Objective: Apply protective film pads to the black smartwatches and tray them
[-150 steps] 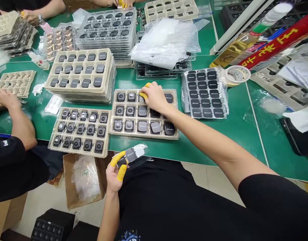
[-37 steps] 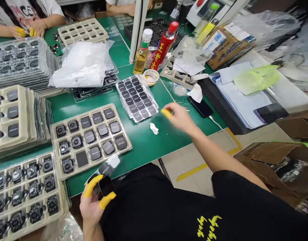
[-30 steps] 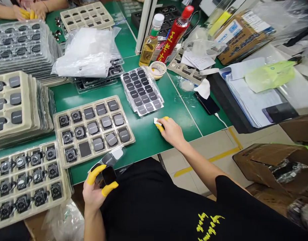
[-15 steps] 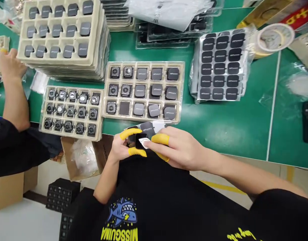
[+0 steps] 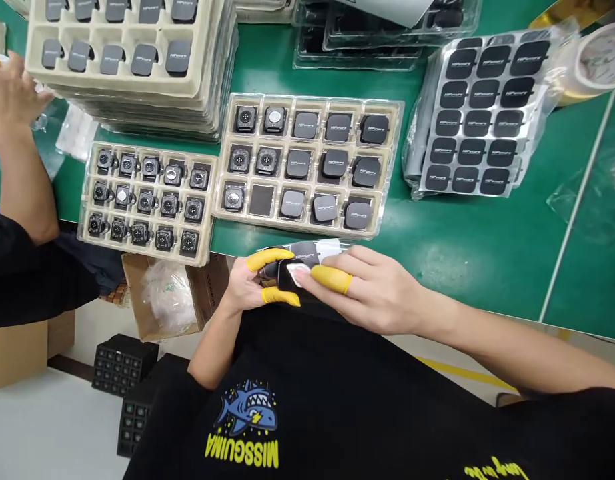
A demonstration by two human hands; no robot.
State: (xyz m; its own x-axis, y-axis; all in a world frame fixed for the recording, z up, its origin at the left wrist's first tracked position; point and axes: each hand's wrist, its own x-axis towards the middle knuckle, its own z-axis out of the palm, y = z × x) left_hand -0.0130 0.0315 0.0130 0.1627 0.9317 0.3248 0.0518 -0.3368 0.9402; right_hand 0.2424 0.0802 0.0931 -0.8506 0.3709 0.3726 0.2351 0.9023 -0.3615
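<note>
Between the yellow-covered thumb and finger of my left hand is a black smartwatch body, its dark glossy face turned up. My right hand, also in yellow finger cots, presses a small white wipe onto that face with a bare fingertip. Just behind the watch, a sheet of dark square stickers pokes out at the table edge, partly hidden by both hands. Beyond my hands lies a beige compartment tray, holding watch bodies on the left and grey sticker-covered squares toward the right.
Left of it stands another tray of watch bodies. Stacked trays rise behind. Sticker sheets and a tape roll are at right. A co-worker's arm reaches in at left; an open carton stands below the table.
The view has shifted, so the trays appear larger and higher. My right fingertip and the wipe stay on the watch face, with the wipe slightly shifted. The co-worker's hand has moved left.
</note>
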